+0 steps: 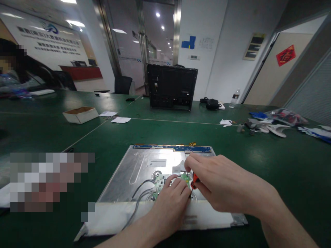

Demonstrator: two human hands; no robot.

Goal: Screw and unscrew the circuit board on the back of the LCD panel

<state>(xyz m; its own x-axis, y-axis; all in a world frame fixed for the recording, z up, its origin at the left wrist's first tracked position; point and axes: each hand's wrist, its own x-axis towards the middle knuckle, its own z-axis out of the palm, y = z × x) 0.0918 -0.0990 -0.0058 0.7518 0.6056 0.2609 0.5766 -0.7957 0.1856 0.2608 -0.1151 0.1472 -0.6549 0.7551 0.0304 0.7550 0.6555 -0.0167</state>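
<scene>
Clasping one screwdriver (196,178), right grip (222,182) closed; left hand (171,203) on one board (159,179), grip unclear.

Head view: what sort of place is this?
Likely an office, with a large green table used as a workbench. Metal-framed glass doors, a big lettered wall sign and a red counter suggest it.

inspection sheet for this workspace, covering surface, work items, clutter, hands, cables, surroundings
Surface: green table with pale seam lines
Work items: metal-backed panel lying on the table, bearing a green circuit board
Clutter: open box, papers, bottle, all beyond the panel
Hands: left hand over the board; right hand grips a red-handled tool
Cables: black cable and grey cabling left of the board
Surroundings: black housing standing behind; glass doors; person far left
</scene>
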